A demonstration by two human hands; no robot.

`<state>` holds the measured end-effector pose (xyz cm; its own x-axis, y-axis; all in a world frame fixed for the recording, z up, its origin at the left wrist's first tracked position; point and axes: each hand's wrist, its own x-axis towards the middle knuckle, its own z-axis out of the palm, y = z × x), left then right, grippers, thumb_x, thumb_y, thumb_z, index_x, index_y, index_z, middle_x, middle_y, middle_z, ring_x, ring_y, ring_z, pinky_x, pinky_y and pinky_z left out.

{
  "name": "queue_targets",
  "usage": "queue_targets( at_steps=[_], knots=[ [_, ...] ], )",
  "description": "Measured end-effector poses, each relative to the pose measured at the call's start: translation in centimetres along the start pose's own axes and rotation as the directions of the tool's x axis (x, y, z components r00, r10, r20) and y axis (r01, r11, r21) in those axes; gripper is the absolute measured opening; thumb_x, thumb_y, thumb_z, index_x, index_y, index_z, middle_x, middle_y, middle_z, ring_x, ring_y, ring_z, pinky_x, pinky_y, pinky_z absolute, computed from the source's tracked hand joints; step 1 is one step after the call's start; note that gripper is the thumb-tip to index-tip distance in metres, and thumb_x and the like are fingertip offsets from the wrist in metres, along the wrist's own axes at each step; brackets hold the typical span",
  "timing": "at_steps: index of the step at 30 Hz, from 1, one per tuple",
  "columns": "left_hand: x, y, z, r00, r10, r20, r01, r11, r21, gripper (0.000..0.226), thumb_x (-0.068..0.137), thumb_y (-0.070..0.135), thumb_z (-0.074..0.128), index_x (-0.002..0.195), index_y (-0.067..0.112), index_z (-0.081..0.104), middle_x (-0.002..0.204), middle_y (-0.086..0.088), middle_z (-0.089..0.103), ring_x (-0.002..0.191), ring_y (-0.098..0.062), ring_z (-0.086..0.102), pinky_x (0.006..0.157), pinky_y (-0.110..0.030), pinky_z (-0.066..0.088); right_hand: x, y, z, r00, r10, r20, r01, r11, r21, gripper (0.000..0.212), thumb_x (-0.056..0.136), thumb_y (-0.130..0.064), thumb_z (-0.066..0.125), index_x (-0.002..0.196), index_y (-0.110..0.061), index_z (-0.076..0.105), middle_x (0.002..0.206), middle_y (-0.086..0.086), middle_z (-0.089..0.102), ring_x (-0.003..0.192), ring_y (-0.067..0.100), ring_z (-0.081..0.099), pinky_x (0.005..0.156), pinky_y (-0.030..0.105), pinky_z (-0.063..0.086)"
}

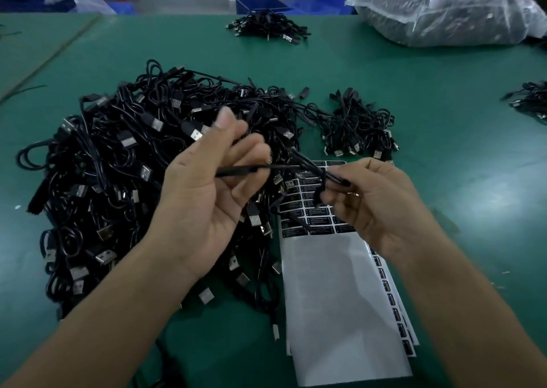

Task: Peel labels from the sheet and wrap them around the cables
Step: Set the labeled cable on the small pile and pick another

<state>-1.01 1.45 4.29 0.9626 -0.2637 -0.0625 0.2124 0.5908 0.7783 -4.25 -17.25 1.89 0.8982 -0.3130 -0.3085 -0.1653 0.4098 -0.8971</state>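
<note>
Two bare forearms (pixel 103 313) came up from the bottom edge, and both hands were busy over the work. Left hand (pixel 213 186) was turned palm-up with its fingers curled, gripping a thin black cable (pixel 266 167). Right hand (pixel 381 207) pinched the same cable at its fingertips, narrow and precise. Between them the cable ran taut, its long axis roughly level from left to right. At the right hand's fingertips sat a dark fold on the cable. It could have been a label going on, but the blur made that impossible to call.

Directly beneath that stretch lay the long white glossy label sheet (pixel 340 299), its length running away from the person. Its near half was bare, with rows of small black rectangular labels (pixel 319 222) at the far end, just below the right hand. So the right hand was the nearer one to the labels. My read: the next peel would be a short drop down for it, with the left holding the cable level.

Left of the sheet, overlapping its edge, sprawled a big tangled pile of black USB cables (pixel 118 165). Beyond the sheet sat a smaller bundle of black cables (pixel 358 127), a further heap of cables (pixel 266 28) far back, and a clear plastic bag of dark goods (pixel 444 12), all on the green tabletop (pixel 444 106).
</note>
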Motion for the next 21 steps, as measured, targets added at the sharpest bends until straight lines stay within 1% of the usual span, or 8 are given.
queue_targets(
  at_steps=[3, 5, 8, 11, 14, 16, 19, 21],
  knots=[
    [0.3, -0.1, -0.1, 0.998, 0.008, -0.056, -0.018, 0.984, -0.176, 0.056, 0.069, 0.042, 0.073, 0.111, 0.006, 0.063, 0.092, -0.006, 0.077, 0.086, -0.012, 0.075, 0.068, -0.018, 0.058, -0.4, 0.4, 0.3, 0.997, -0.048, -0.055, 0.048, 0.999, 0.006, 0.021, 0.090, 0.002, 0.067, 0.079, -0.008, 0.053, 0.058, 0.007, 0.067, 0.054, 0.022, 0.070, 0.042, 0.019, 0.049],
    [0.4, -0.3, 0.0, 0.996, 0.020, -0.083, -0.034, 0.984, -0.176, 0.058, 0.070, 0.037, 0.073, 0.118, 0.005, 0.063, 0.104, -0.008, 0.077, 0.097, -0.013, 0.074, 0.072, -0.016, 0.058, -0.7, 0.6, 0.7, 0.997, -0.046, -0.062, 0.051, 0.995, 0.081, 0.019, 0.092, 0.003, 0.064, 0.081, -0.007, 0.052, 0.060, 0.009, 0.069, 0.059, 0.025, 0.073, 0.044, 0.019, 0.052],
    [0.4, -0.6, 0.1, 0.995, 0.005, -0.101, -0.023, 0.983, -0.180, 0.041, 0.082, 0.027, 0.069, 0.120, 0.011, 0.065, 0.112, -0.006, 0.076, 0.104, -0.012, 0.072, 0.073, -0.015, 0.057, -0.9, 1.2, 1.1, 0.999, 0.001, -0.039, 0.007, 0.978, 0.210, 0.019, 0.093, 0.004, 0.062, 0.083, -0.007, 0.050, 0.066, 0.015, 0.071, 0.065, 0.027, 0.075, 0.048, 0.019, 0.054],
    [0.4, -1.1, -0.2, 0.995, -0.035, -0.092, 0.016, 0.980, -0.199, 0.016, 0.090, 0.021, 0.064, 0.106, 0.018, 0.066, 0.108, 0.000, 0.073, 0.100, -0.012, 0.071, 0.078, -0.026, 0.060, -0.8, 1.6, 1.4, 0.998, 0.037, -0.042, -0.020, 0.938, 0.347, 0.017, 0.095, 0.002, 0.061, 0.086, -0.008, 0.050, 0.077, 0.022, 0.073, 0.068, 0.026, 0.076, 0.050, 0.017, 0.054],
    [0.2, -1.5, -0.4, 0.998, -0.055, -0.027, 0.054, 0.998, -0.037, 0.026, 0.089, 0.019, 0.062, 0.115, 0.021, 0.059, 0.082, 0.004, 0.062, 0.067, -0.008, 0.058, 0.056, -0.023, 0.051, -0.5, 1.9, 1.3, 0.997, 0.028, -0.075, 0.008, 0.896, 0.444, 0.017, 0.095, 0.003, 0.060, 0.086, -0.008, 0.050, 0.078, 0.022, 0.073, 0.073, 0.028, 0.077, 0.053, 0.018, 0.056],
    [0.1, -1.6, -0.5, 0.998, -0.052, 0.024, 0.048, 0.988, 0.145, 0.019, 0.090, 0.011, 0.062, 0.105, 0.022, 0.066, 0.069, 0.006, 0.055, 0.055, -0.006, 0.047, 0.046, -0.020, 0.041, -0.2, 2.1, 1.1, 0.996, -0.013, -0.086, 0.052, 0.878, 0.475, 0.015, 0.093, 0.003, 0.061, 0.087, -0.007, 0.052, 0.081, 0.021, 0.073, 0.078, 0.029, 0.077, 0.057, 0.020, 0.058],
    [0.1, -1.6, -0.9, 0.995, -0.019, 0.097, -0.021, 0.920, 0.391, 0.009, 0.077, 0.016, 0.072, 0.071, 0.022, 0.076, 0.062, 0.004, 0.057, 0.054, -0.006, 0.048, 0.047, -0.021, 0.041, 0.2, 2.0, 0.5, 0.994, -0.097, -0.052, 0.110, 0.885, 0.452, 0.010, 0.084, -0.004, 0.068, 0.085, -0.006, 0.058, 0.082, 0.017, 0.072, 0.072, 0.023, 0.075, 0.058, 0.021, 0.057],
    [0.1, -1.3, -1.0, 0.986, -0.039, 0.160, -0.039, 0.888, 0.458, 0.017, 0.066, 0.031, 0.067, 0.067, 0.017, 0.078, 0.064, 0.000, 0.065, 0.059, -0.009, 0.056, 0.052, -0.024, 0.047, 0.4, 1.6, 0.0, 0.988, -0.157, -0.009, 0.147, 0.902, 0.407, 0.012, 0.076, -0.010, 0.072, 0.083, -0.009, 0.062, 0.077, 0.012, 0.071, 0.065, 0.018, 0.071, 0.055, 0.020, 0.055]
  ],
)
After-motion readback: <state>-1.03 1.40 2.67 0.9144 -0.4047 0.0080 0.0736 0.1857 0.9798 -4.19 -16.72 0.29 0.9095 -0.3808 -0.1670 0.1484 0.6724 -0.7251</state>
